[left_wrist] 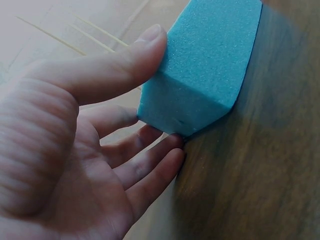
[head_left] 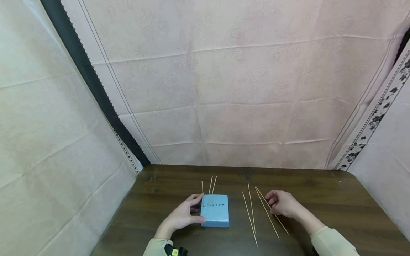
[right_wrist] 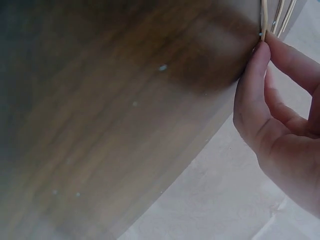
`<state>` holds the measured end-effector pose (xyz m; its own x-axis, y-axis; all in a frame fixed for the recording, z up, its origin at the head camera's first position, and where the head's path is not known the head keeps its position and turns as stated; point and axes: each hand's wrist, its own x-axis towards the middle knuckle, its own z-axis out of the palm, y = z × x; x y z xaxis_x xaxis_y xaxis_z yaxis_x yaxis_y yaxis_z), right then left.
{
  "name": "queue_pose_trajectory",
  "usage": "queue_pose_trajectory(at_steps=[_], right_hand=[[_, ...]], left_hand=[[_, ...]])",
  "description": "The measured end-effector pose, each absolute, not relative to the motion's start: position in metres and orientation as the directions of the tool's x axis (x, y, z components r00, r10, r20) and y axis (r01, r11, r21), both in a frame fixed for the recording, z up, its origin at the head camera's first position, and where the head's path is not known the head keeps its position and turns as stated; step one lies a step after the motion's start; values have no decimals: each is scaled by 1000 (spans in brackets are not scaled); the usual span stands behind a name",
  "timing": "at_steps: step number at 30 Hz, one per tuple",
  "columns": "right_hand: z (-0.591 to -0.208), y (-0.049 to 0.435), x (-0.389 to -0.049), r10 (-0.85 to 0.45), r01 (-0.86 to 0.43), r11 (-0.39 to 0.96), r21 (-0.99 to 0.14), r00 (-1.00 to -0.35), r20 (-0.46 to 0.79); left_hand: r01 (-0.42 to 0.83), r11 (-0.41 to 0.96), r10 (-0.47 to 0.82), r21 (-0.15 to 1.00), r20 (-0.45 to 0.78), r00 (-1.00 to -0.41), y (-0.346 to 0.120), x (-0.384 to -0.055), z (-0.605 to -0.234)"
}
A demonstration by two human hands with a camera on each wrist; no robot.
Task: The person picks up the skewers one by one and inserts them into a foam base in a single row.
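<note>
A light blue foam block (head_left: 215, 213) lies on the table, with a row of small dark holes near its back edge. Three thin wooden sticks (head_left: 210, 185) stand in the row's left end, leaning slightly. My left hand (head_left: 182, 216) grips the block's left side, thumb at the front corner and fingers toward the back; the left wrist view shows the thumb (left_wrist: 125, 65) on the foam. Over on the right, my right hand (head_left: 282, 203) pinches the rightmost loose stick (head_left: 282, 224) between thumb and fingertips. That stick (right_wrist: 264, 20) shows at the fingertips in the right wrist view.
Between the block and my right hand lie more loose sticks (head_left: 249, 217), roughly lengthwise, including one (head_left: 267, 213) that meets the pinched stick at its far end. The dark wooden table (head_left: 192, 174) is bounded by pale cloth hangings (head_left: 240, 89) behind and at both sides.
</note>
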<state>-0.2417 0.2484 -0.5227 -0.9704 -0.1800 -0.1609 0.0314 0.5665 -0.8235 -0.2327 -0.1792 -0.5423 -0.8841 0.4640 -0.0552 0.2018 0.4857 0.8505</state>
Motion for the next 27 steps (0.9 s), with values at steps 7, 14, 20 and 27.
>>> queue_pose_trajectory(at_steps=[7,14,20,27], right_hand=[[-526,250,-238,-195,3,568,-823,-971,-138],[-519,251,-242,-194,33,563,-826,-966,-171],[-518,252,-242,-196,45,560,-827,-963,-185],[-518,253,-241,-228,66,514,-855,-951,-211]], left_hand=[[207,476,471,855,-49,-881,-180,-228,-542],[212,488,464,847,-47,-885,-178,-234,-542],[212,491,464,845,-48,-885,-178,-235,-542],[204,489,464,848,-54,-884,-179,-235,-542]])
